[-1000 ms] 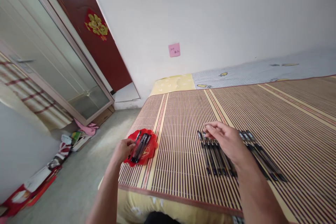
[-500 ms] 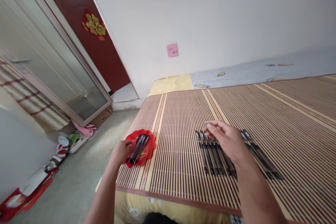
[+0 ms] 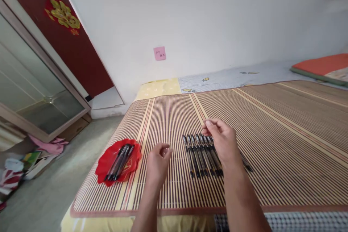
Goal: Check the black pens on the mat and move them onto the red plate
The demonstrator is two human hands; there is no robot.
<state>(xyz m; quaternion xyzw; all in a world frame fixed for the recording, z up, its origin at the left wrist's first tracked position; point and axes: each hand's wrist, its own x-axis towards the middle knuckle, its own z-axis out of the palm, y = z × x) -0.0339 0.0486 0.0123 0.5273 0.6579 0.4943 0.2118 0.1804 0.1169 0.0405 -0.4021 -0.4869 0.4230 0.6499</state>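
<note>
The left hand (image 3: 158, 163), thumb and fingers apart, is between a scalloped red plastic plate (image 3: 101, 168) and a row of slim black pens (image 3: 194, 157); the narrowed right hand (image 3: 224, 139) overlaps that row, its grip impossible to tell.

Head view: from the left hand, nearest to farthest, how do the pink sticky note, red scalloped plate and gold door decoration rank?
1. Red scalloped plate, left of that hand.
2. Pink sticky note, on the wall beyond.
3. Gold door decoration, upper left.
</note>
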